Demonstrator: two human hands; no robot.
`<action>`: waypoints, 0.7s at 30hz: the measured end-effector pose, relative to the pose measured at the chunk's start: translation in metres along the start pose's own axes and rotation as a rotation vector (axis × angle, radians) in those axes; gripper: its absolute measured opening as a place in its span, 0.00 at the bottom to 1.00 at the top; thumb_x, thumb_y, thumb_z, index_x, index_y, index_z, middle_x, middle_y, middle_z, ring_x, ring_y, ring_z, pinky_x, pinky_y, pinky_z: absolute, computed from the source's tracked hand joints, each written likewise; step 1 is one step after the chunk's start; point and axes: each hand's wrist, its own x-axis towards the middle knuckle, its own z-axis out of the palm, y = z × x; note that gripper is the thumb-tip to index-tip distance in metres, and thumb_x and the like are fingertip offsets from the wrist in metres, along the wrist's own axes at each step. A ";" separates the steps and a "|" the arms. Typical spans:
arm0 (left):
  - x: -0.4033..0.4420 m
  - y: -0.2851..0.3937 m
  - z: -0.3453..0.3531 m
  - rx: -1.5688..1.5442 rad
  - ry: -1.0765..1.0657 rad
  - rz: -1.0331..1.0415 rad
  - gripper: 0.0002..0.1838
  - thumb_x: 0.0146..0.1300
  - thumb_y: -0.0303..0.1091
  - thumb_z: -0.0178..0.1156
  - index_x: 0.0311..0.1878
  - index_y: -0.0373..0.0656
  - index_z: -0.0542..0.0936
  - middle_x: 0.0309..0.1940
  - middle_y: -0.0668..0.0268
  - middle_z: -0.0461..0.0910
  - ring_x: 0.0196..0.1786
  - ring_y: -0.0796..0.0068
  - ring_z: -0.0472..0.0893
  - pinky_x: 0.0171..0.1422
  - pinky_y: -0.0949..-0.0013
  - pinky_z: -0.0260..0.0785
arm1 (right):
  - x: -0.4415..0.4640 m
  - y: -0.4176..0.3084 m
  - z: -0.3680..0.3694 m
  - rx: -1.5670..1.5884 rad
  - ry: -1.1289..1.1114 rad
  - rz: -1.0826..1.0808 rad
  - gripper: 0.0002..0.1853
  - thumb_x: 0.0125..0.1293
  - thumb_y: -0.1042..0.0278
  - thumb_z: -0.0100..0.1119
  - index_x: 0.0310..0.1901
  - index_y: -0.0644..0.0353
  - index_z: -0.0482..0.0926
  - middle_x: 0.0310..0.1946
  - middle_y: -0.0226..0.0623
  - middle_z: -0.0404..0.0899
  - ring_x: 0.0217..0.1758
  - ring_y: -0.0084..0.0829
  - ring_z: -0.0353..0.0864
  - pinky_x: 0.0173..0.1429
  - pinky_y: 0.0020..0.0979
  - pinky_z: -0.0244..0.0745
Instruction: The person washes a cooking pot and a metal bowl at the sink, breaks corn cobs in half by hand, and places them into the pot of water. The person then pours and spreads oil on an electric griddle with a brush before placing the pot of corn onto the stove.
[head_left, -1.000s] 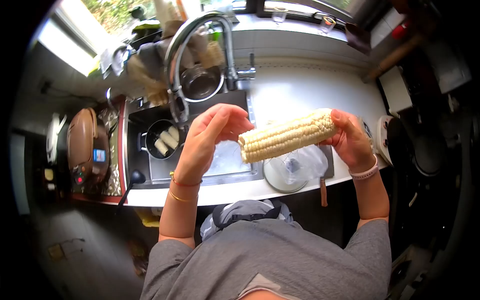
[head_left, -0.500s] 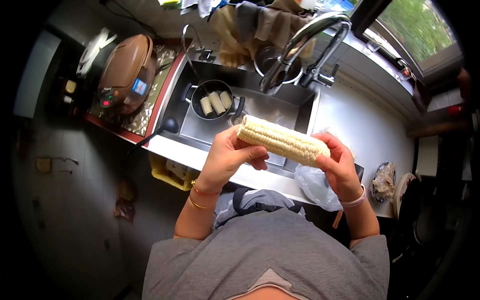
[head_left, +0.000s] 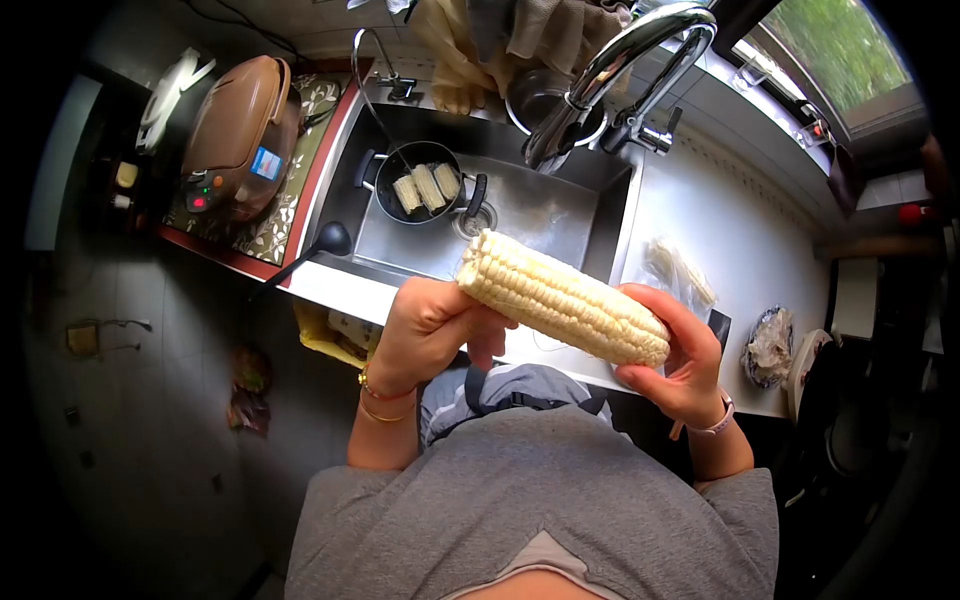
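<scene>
My left hand (head_left: 425,335), fingers curled, meets the left end of the corn cob (head_left: 565,300), though I can't tell if it grips; beyond that hand sits the pot (head_left: 386,185). My right hand (head_left: 685,355), partly closed, clasps the cob's other end.
</scene>
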 end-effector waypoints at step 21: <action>-0.082 -0.038 -0.116 -0.166 0.825 -0.145 0.19 0.73 0.45 0.49 0.37 0.36 0.74 0.15 0.64 0.74 0.12 0.81 0.69 0.15 0.80 0.59 | 0.054 0.130 0.025 0.617 0.125 0.814 0.25 0.67 0.49 0.56 0.52 0.66 0.76 0.37 0.38 0.81 0.30 0.23 0.78 0.34 0.22 0.77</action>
